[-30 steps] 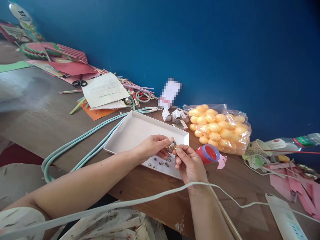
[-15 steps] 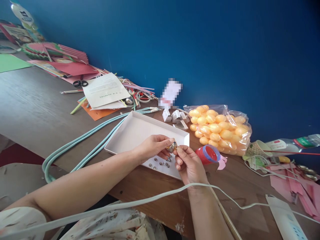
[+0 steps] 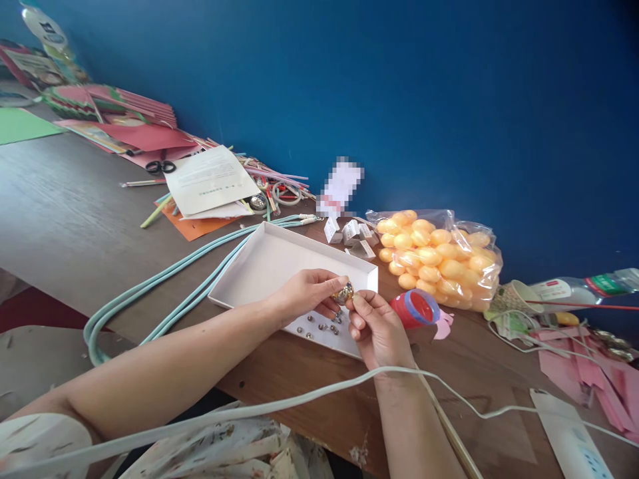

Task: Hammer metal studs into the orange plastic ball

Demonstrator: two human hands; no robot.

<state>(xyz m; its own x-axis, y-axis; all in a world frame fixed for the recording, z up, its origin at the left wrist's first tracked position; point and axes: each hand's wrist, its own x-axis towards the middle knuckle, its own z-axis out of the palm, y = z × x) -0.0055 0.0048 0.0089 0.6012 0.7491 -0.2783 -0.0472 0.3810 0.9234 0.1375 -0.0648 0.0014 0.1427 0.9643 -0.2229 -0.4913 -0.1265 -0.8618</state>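
Over the white box lid, my left hand grips a shiny gold metal ball, which resembles a jingle bell, between thumb and fingers. My right hand is closed in a pinch at the ball's right side, thumb and forefinger against it. Whether those fingertips also hold something small cannot be made out. Several small silvery balls lie in the lid below the hands, some partly hidden by fingers.
Right of the lid stand a red cup with a blue rim and a clear bag of orange balls. A pale cable crosses in front of my right wrist. Turquoise cords, papers and scissors lie to the left.
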